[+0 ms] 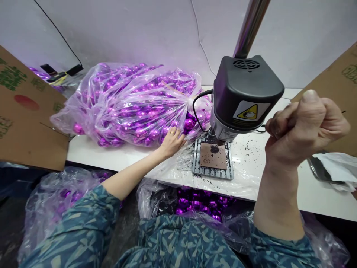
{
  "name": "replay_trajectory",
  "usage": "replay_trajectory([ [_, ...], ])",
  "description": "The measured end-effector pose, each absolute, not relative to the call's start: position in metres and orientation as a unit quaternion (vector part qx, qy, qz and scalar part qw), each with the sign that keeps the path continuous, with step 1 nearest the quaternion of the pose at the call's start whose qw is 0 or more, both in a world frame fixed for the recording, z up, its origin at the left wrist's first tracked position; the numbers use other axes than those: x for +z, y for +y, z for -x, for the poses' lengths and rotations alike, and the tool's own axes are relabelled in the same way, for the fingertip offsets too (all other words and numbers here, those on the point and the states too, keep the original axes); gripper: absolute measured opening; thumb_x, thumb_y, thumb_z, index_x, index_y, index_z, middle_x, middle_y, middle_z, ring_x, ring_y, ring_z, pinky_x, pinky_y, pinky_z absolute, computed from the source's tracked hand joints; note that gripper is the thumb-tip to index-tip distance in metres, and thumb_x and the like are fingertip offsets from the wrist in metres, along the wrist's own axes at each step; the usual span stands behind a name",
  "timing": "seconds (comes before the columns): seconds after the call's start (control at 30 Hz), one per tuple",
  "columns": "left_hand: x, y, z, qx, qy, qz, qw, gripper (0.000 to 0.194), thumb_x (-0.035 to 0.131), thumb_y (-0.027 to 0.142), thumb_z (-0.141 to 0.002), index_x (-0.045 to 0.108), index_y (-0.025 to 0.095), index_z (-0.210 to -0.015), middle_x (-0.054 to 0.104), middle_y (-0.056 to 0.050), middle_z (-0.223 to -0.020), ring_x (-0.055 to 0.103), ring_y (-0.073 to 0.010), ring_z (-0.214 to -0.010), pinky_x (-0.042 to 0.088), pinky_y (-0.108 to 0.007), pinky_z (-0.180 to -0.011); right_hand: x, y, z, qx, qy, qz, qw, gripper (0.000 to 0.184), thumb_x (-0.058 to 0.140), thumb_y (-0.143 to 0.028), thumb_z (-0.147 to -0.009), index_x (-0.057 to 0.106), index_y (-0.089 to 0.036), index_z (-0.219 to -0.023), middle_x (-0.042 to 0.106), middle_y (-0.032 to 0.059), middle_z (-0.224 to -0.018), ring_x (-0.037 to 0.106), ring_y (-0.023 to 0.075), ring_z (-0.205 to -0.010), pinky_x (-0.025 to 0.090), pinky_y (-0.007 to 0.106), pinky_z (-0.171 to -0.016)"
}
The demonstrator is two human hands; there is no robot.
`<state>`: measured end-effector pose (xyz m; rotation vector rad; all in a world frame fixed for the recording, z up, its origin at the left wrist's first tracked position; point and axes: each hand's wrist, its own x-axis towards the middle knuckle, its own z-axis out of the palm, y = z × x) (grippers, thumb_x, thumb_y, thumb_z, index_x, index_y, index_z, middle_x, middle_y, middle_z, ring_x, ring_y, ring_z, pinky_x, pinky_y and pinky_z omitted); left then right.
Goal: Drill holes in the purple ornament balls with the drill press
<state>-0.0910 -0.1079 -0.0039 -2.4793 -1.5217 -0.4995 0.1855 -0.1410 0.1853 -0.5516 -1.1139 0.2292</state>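
Note:
My left hand (173, 142) rests at the gathered mouth of a large clear plastic bag (131, 100) full of shiny purple faceted balls. Its fingers are extended and slightly apart against the bag, close to a purple ball (190, 122) at the opening; the fingertips are partly hidden. To the right of a black bench drill press (248, 89), my right hand (304, 128) is raised and closed in a fist. What it grips, if anything, is hidden by the fingers. Under the drill head lies a brown square plate (213, 156) with a small hole and dark shavings, on a slotted metal base (196, 171).
Cardboard boxes stand at the left (30, 115) and right (331, 82). Below the white table's (245, 178) front edge, an open plastic bag holds more purple balls (198, 203). A phone-like dark object (320, 169) lies under white paper at the right. Shavings dot the tabletop.

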Motion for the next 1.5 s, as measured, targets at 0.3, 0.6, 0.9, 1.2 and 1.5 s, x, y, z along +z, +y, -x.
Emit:
replay_trajectory([
  [0.3, 0.026, -0.044, 0.046, -0.204, -0.595, 0.777, 0.015, 0.049, 0.065, 0.026, -0.096, 0.057, 0.013, -0.142, 0.065, -0.022, -0.139, 0.053, -0.042, -0.137, 0.045, -0.058, -0.113, 0.185, -0.141, -0.186, 0.104, -0.53, 0.248, 0.804, 0.055, 0.058, -0.028, -0.094, 0.024, -0.018, -0.053, 0.024, -0.0089, -0.042, 0.032, -0.0001, -0.035, 0.021, 0.021, -0.036],
  [0.6, -0.002, -0.095, 0.071, -0.197, -0.604, 0.77, 0.055, 0.041, 0.061, 0.031, -0.099, 0.061, 0.011, -0.135, 0.064, -0.027, -0.139, 0.042, -0.0468, -0.151, 0.027, -0.073, -0.123, 0.181, -0.141, -0.187, 0.101, -0.532, 0.24, 0.806, 0.057, 0.06, -0.034, -0.095, 0.026, -0.017, -0.053, 0.029, -0.0091, -0.043, 0.033, -0.0016, -0.036, 0.022, 0.018, -0.038],
  [0.9, 0.008, -0.138, 0.042, -0.504, -0.484, 0.702, -0.134, 0.041, 0.059, 0.045, -0.103, 0.057, 0.027, -0.14, 0.063, -0.013, -0.135, 0.062, -0.0296, -0.131, 0.052, -0.052, -0.112, 0.18, -0.143, -0.189, 0.105, -0.537, 0.255, 0.797, 0.055, 0.06, -0.036, -0.095, 0.03, -0.017, -0.053, 0.029, -0.0084, -0.042, 0.032, 0.0003, -0.036, 0.023, 0.021, -0.039],
  [1.2, -0.013, -0.153, 0.017, -0.506, -0.391, 0.599, -0.482, 0.061, 0.083, 0.053, -0.084, 0.063, 0.018, -0.129, 0.076, -0.014, -0.12, 0.074, -0.0261, -0.111, 0.06, -0.048, -0.101, 0.178, -0.146, -0.187, 0.079, -0.546, 0.305, 0.776, 0.05, 0.052, -0.042, -0.098, 0.03, -0.018, -0.059, 0.031, -0.0089, -0.045, 0.033, -0.0019, -0.038, 0.026, 0.017, -0.043],
  [1.5, -0.024, -0.139, 0.008, -0.46, -0.426, 0.674, -0.39, 0.058, 0.074, 0.049, -0.091, 0.063, 0.02, -0.14, 0.068, -0.015, -0.131, 0.07, -0.0272, -0.114, 0.058, -0.048, -0.101, 0.177, -0.146, -0.186, 0.024, -0.557, 0.355, 0.751, 0.051, 0.046, -0.052, -0.098, 0.025, -0.022, -0.063, 0.028, -0.0082, -0.047, 0.033, -0.0002, -0.038, 0.029, 0.019, -0.041],
])
